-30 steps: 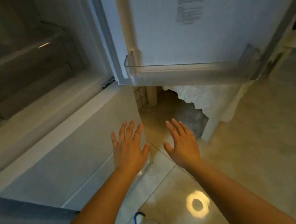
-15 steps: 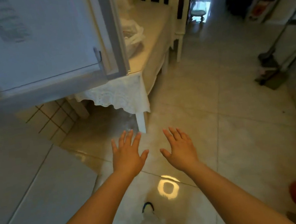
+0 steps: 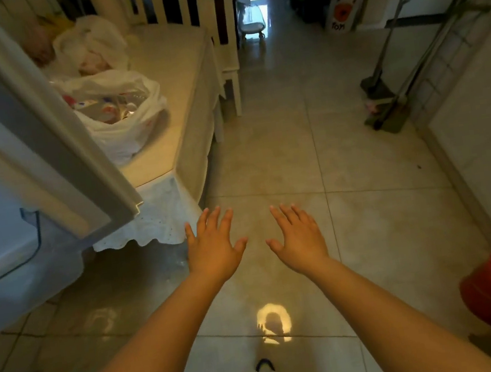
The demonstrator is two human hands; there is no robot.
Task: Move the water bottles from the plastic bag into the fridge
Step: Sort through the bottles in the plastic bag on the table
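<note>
Water bottles look to remain bundled inside the white plastic bag point(image 3: 122, 114) on the table point(image 3: 174, 79), so none appear moved. Fridge door point(image 3: 30, 126) stands open. Left hand point(image 3: 213, 249) and right hand point(image 3: 299, 239) hover flat-fingered, empty.

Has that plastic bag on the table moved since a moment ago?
Cannot tell. The plastic bag lies on the table beside the fridge door; only the camera clearly turned.
</note>
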